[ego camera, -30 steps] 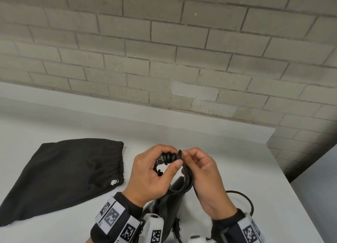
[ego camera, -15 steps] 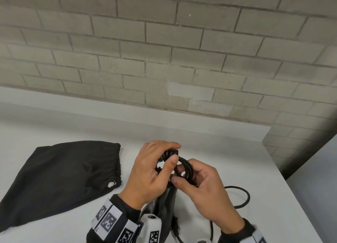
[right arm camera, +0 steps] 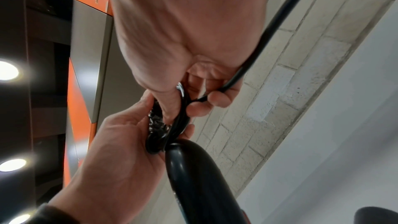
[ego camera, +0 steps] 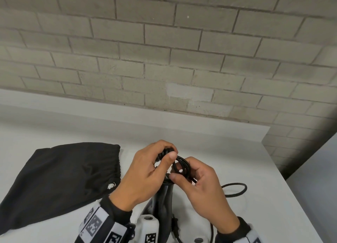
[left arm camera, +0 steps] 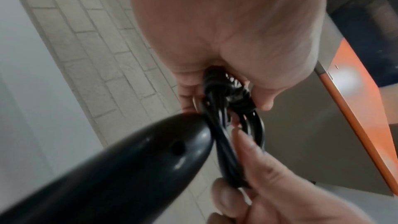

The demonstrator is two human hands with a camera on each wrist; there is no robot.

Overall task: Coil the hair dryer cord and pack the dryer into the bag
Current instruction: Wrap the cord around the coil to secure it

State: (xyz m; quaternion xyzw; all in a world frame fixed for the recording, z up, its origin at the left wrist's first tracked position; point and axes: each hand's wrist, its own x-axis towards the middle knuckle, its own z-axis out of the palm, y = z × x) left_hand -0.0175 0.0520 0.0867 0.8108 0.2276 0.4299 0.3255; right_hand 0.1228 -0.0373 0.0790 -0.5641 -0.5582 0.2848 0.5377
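Observation:
The black hair dryer (ego camera: 165, 202) stands on end between my wrists, handle end up (left arm camera: 120, 164) (right arm camera: 191, 168). My left hand (ego camera: 145, 175) grips the bunched coil of black cord (ego camera: 165, 151) (left arm camera: 226, 94) at the handle's tip. My right hand (ego camera: 198, 184) pinches several cord loops (ego camera: 183, 167) (right arm camera: 183, 113) between thumb and fingers. The slack cord (ego camera: 237, 189) trails in a loop on the table to the right. A black drawstring bag (ego camera: 60, 179) lies flat on the left, its gathered mouth toward the hands.
The white table (ego camera: 228, 157) ends in an edge at the right (ego camera: 295, 202), with a drop beyond. A brick wall (ego camera: 164, 60) rises behind a white ledge (ego camera: 127, 118). The wrist views show an orange-edged panel (left arm camera: 357, 101) and ceiling lights (right arm camera: 8, 72).
My right hand has moved down from the top of the coil and now pinches the loops lower, by the handle's tip. The left hand keeps its grip on the bundle.

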